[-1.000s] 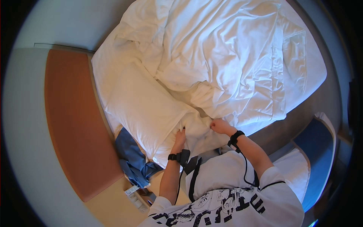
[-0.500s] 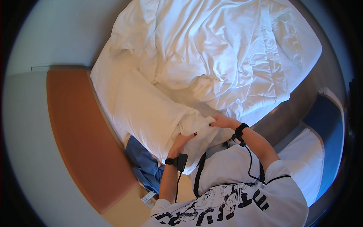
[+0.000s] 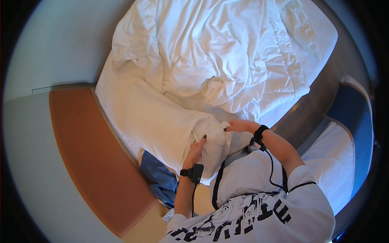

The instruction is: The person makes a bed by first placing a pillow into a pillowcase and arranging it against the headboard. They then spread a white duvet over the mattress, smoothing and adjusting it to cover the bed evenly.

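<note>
A plump white pillow in a pillowcase [image 3: 154, 125] lies along the near left edge of the bed, its loose end bunched up toward me. My left hand [image 3: 193, 154] is closed on the cloth at that end, thumb on top and the other fingers hidden underneath. To its right, my right hand [image 3: 240, 125] pinches a corner of the pillowcase and holds it slightly up. Between the two hands the fabric is creased and folded over. A crumpled white duvet [image 3: 227, 48] covers the bed beyond the pillow.
An orange-brown padded headboard [image 3: 89, 162] runs along the left. Dark blue cloth [image 3: 158, 176] hangs between it and the pillow. On the right stands another bed with a white sheet [image 3: 330, 158] and a blue runner [image 3: 352, 109], with brown floor [image 3: 312, 117] between the beds.
My left hand has shifted slightly up along the pillowcase end, its thumb drawn in. My right hand keeps its pinch on the corner. The view has shifted a little.
</note>
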`<state>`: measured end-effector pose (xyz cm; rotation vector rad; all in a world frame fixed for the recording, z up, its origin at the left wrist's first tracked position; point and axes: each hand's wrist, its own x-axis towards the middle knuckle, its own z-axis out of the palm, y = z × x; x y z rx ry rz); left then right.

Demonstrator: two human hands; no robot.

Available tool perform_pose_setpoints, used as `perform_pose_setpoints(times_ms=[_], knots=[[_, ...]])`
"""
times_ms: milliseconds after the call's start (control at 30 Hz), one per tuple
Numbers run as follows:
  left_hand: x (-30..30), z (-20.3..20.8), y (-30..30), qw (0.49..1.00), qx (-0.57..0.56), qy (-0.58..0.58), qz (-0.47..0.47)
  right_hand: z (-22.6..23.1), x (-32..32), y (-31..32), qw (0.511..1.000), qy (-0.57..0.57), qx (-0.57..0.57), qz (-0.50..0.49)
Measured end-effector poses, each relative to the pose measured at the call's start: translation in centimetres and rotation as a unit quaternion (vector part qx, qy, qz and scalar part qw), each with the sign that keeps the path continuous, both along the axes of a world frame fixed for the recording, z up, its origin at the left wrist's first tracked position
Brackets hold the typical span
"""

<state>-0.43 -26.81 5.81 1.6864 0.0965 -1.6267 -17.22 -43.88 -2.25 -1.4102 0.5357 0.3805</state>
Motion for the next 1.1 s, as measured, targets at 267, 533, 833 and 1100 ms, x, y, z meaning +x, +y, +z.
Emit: perform_pose_setpoints(times_ms=[267, 533, 833, 1100], knots=[[0.0, -1.5, 0.3, 0.997, 0.005, -0.065, 0.034, 1.3, 0.9, -0.1, 1.000, -0.024, -0.005, 0.007], [-0.4, -2.2, 1.3, 0.996, 0.003, -0.074, 0.052, 1.3, 0.8, -1.1, 0.999, -0.012, 0.028, -0.015], [0.8, 1.7, 0.5, 0.998, 0.044, 0.022, 0.024, 2.0, 1.8, -0.7, 0.972, 0.033, 0.231, -0.014], [0.2, 2.1, 0.7, 1.000, -0.005, 0.007, -0.029, 1.0, 2.3, 0.1, 0.982, 0.009, 0.188, 0.023]])
